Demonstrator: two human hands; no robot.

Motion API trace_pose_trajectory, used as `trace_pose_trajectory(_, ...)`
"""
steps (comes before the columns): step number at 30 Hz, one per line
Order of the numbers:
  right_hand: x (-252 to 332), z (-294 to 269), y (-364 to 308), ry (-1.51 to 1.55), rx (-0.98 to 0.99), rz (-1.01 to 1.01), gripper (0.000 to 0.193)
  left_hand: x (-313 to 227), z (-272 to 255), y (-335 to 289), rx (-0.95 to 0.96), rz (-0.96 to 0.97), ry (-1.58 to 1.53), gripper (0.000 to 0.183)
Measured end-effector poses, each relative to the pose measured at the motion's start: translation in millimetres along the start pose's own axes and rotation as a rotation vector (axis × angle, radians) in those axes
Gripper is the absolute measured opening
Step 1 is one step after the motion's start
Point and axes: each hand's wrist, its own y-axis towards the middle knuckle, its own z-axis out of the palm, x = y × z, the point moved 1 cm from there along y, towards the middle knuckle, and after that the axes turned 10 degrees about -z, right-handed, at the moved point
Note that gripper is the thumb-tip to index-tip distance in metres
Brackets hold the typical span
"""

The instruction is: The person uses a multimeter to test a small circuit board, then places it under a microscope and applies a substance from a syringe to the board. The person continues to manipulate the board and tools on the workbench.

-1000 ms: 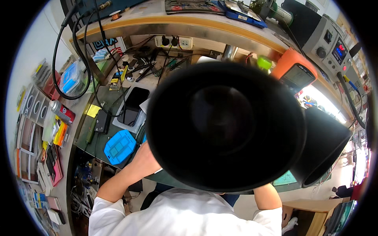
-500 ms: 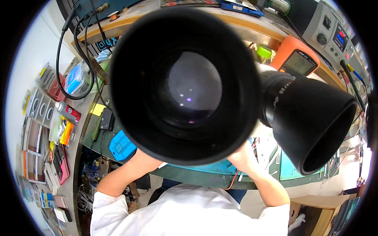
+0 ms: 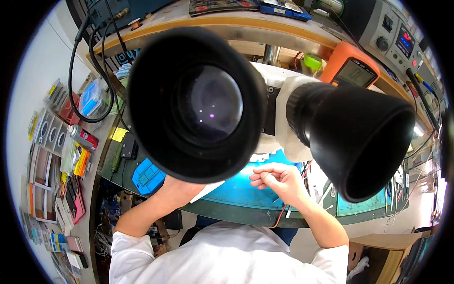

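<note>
Two black microscope eyepieces fill the view: the left eyepiece (image 3: 194, 165) with its lens facing up, and the right eyepiece (image 3: 359, 128) tilted to the right. Below the left one my left hand (image 3: 182, 190) rests over the bench, its fingers hidden behind the rubber cup. A white flat strip (image 3: 206, 191) shows beside that hand; whether it is held I cannot see. My right hand (image 3: 282, 182) hovers over the blue work mat (image 3: 241, 191), fingers curled with thumb and fingertips close together. Anything pinched between them is too small to make out.
Left of my left hand lies a blue device (image 3: 148, 176). An orange multimeter (image 3: 351, 66) stands at the far right, below a grey bench unit (image 3: 395, 38) with a lit display. A red-and-white can (image 3: 83, 137) and plastic boxes line the left side. Black cables (image 3: 72, 75) hang there.
The eyepieces have shifted left and look smaller in the view. More of the microscope body and mat shows between them. My right hand, mostly covered before, is now uncovered.
</note>
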Motion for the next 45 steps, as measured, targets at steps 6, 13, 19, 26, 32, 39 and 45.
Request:
trace_pose_trajectory(6,6,1,1,-0.018,0.001,-0.008,0.025,5,12,0,0.092,-0.266,-0.496,0.035)
trace_pose_trajectory(13,48,-3,10,-0.135,-0.224,0.129,0.026,24,54,-30,0.065,-0.51,-0.826,0.033)
trace_pose_trajectory(19,37,-18,22,-0.729,-0.24,-0.4,0.03,13,55,-23,-0.102,-0.463,-0.716,0.038)
trace_pose_trajectory(26,12,-9,29,-0.781,-0.269,-0.39,0.024,10,47,-14,0.101,-0.61,-0.931,0.057)
trace_pose_trajectory(32,22,-11,28,-0.808,-0.201,-0.173,0.022,8,44,-13,0.052,-0.624,-1.007,0.056)
trace_pose_trajectory(39,28,-11,28,-0.739,-0.195,-0.165,0.022,6,42,-13,0.103,-0.663,-1.0,0.052)
trace_pose_trajectory(45,25,-10,28,-0.743,-0.204,-0.239,0.021,7,45,-12,0.068,-0.603,-0.906,0.053)
